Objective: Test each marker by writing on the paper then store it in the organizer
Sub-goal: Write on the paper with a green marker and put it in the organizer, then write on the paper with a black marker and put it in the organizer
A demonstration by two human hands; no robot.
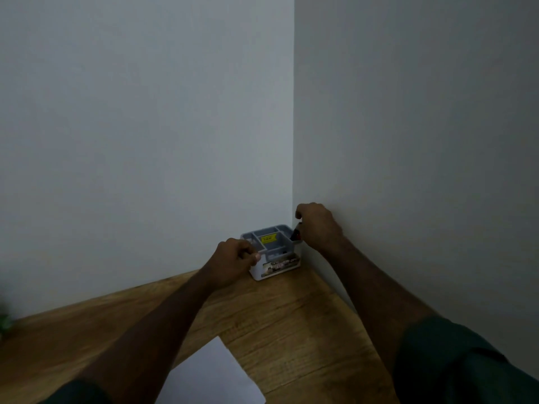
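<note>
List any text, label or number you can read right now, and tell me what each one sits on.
Nothing can be read for certain.
Yellow sticker inside the organizer: dark print, too small and blurred to read.
Label on the organizer's front wall: picture and lettering, too blurred to read.
Marker held by the right hand: no legible print.
Paper: no writing shows on the visible part.

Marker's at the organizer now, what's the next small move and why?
Probably let the right hand lower the marker into the organizer's right-end compartment and release: its tip already sits at that rim, and the left hand grips the near-left corner.
</note>
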